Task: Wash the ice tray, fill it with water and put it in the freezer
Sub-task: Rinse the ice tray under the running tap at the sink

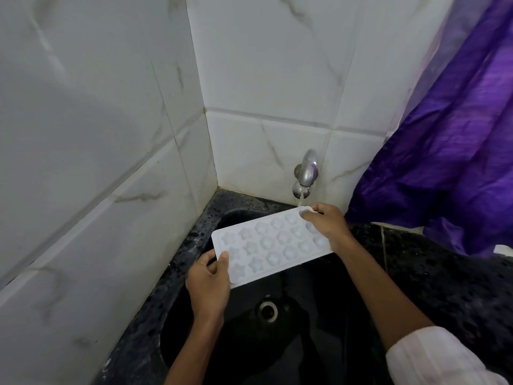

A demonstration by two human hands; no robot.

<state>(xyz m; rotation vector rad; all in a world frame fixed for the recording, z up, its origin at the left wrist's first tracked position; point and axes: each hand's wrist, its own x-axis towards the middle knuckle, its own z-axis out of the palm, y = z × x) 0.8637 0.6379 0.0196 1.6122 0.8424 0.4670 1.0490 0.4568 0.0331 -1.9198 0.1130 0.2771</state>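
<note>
One white ice tray (pixel 270 247) with three rows of moulded cups sits above the black sink (pixel 194 343). Two hands grasp it: left hand (pixel 209 282) near-left, right hand (pixel 327 225) far-right. One tap (pixel 305 173) streams water onto its far end.

One ice tray (pixel 270 247), one tap (pixel 305 173), two hands.

A corner is formed by two walls (pixel 97 134) clad in large white tiles with grey marble veining and pale grout lines. A chrome tap (pixel 305 173) is mounted low on the back wall. Below, a black speckled worktop (pixel 444 273) is seen, wet in places, with a dark sink (pixel 194 343) sunk into it. A purple curtain (pixel 449 162) hangs at the right. The light is dim and even.
</note>
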